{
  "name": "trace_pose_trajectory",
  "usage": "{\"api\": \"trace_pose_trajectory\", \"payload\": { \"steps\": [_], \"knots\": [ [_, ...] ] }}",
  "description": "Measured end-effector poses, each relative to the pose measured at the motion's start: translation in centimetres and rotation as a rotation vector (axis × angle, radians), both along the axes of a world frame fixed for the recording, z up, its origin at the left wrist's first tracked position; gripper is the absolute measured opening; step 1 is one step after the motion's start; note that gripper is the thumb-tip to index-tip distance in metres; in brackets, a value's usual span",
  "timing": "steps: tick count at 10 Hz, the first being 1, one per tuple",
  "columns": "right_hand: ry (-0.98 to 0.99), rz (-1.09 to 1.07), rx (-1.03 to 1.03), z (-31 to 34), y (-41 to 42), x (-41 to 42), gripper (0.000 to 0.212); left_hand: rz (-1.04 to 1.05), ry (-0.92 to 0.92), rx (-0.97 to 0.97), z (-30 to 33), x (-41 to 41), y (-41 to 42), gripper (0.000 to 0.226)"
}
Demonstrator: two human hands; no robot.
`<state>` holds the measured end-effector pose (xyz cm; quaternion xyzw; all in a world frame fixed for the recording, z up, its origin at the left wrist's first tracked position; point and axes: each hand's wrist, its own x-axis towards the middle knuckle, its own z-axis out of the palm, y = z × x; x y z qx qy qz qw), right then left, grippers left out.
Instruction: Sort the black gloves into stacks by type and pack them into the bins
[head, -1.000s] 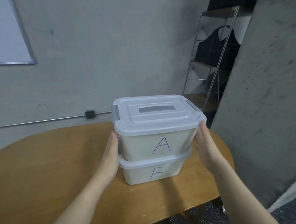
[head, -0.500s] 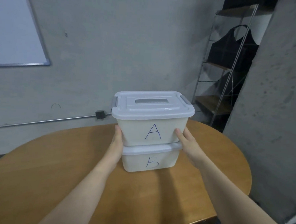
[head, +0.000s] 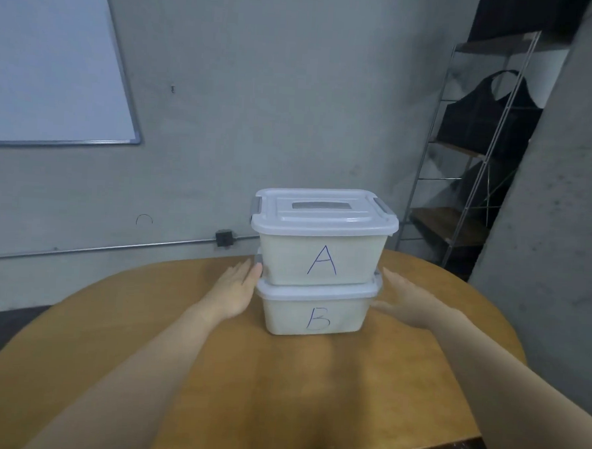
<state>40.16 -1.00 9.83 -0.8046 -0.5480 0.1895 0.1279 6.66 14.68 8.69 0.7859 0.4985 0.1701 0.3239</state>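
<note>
My left hand (head: 234,289) and right hand (head: 409,299) have let go, fingers straight, at nine and three o'clock of the stacked bins (head: 319,270); packing looks finished.

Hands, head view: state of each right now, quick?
Left hand: open, fingers straight, fingertips at the side of the white lidded plastic bin marked A; holds nothing.
Right hand: open, blurred, beside the stack, holds nothing.

One head-worn camera looks forward and slightly down over the desk (head: 211,374), close, toward the far wall (head: 260,102).
</note>
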Motion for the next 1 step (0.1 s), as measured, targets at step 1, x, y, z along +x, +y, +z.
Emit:
{"api": "trace_pose_trajectory", "payload": {
  "steps": [1],
  "knots": [
    [-0.328, 0.047, -0.203, 0.84, -1.14, -0.90, 0.089, 0.044, 0.393, 0.110, 0.85, -1.76, -1.55, 0.086]
  ]
}}
